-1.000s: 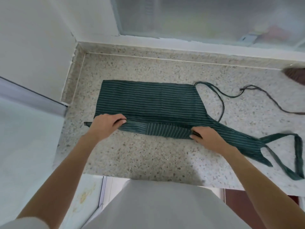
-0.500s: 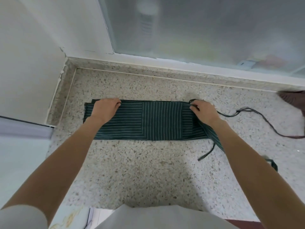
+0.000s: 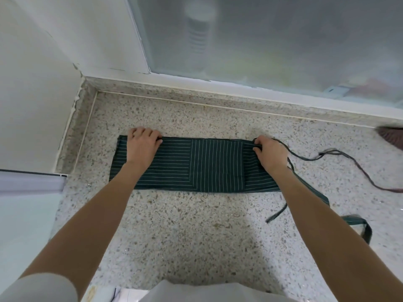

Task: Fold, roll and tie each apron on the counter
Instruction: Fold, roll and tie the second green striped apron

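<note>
A dark green apron (image 3: 216, 164) with thin white stripes lies folded into a long flat band on the speckled stone counter (image 3: 185, 225). My left hand (image 3: 140, 149) grips the band's far left edge, fingers curled over it and thumb on the cloth. At the far right corner my right hand (image 3: 269, 154) pinches the folded edge where a thin green strap (image 3: 305, 159) leaves it. Under my right forearm the apron's narrow end runs toward me, with a loose strap end (image 3: 277, 214) and a strap loop (image 3: 362, 225).
A brown cloth (image 3: 392, 137) shows at the right edge, with a brown strap (image 3: 370, 182) trailing over the counter. A frosted window (image 3: 261, 40) runs along the back and a white wall (image 3: 32, 83) closes the left. A pale ledge (image 3: 28, 182) sits at the left.
Both hands carried the apron's near edge away from me and laid it on the far edge, halving its width. Over the last half second they have barely moved.
</note>
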`<state>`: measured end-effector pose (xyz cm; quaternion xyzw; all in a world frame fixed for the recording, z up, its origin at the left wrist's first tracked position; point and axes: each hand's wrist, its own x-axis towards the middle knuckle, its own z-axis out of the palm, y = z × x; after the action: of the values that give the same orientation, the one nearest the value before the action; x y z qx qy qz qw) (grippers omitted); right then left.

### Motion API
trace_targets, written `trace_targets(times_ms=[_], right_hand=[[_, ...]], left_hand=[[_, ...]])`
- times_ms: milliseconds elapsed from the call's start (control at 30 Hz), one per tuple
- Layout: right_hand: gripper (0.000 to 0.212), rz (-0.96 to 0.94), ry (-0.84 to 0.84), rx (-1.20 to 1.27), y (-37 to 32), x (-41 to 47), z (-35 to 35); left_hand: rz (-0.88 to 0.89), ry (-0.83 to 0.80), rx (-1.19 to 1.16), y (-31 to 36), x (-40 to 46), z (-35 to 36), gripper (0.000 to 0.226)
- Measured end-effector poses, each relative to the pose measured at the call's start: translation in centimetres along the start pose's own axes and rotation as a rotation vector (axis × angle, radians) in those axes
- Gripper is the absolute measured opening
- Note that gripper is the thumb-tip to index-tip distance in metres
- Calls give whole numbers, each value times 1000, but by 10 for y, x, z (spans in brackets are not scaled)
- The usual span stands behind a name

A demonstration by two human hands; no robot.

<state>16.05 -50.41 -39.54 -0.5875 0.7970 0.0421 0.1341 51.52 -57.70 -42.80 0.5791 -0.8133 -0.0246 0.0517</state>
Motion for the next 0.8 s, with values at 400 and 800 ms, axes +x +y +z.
trace_targets(times_ms=[400, 800], right_hand=[[17, 190, 605, 299, 46, -101, 37], [42, 592, 349, 394, 138, -179, 44]], left_hand=[[286, -333, -279, 189, -30, 10, 60], [286, -430, -167, 179, -69, 25, 60]])
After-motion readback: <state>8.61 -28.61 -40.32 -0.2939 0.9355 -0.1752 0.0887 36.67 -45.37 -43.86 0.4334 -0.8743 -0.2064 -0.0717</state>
